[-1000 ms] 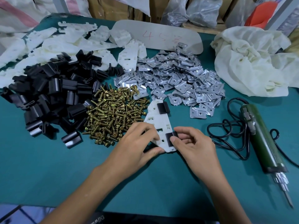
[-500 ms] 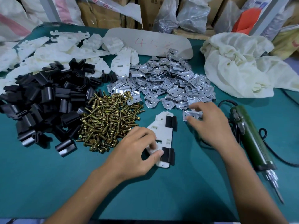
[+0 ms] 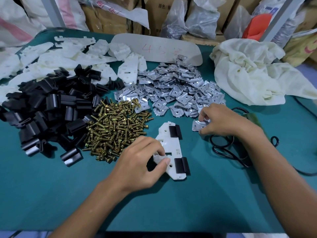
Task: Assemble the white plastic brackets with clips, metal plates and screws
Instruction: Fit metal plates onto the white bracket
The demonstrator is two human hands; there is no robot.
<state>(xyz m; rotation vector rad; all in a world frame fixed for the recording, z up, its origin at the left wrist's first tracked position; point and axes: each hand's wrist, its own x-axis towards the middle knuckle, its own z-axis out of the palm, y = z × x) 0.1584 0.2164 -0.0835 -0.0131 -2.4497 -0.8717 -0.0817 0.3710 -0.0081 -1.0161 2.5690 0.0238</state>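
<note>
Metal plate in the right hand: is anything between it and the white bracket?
Nothing visible. Only bare table separates the plate in the right hand from the bracket; the left hand grips the bracket's left edge.

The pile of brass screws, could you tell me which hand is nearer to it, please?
Left. The left hand holds the white bracket right beside the pile of brass screws; the right hand is farther right, beyond the bracket, pinching a metal plate.

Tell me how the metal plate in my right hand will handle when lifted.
Probably light and stiff: the metal plate looks like thin bent sheet, and the right hand pinches it with its fingers alone. Its shiny surface may slip. Flat and creased, it should slide, not roll.
</note>
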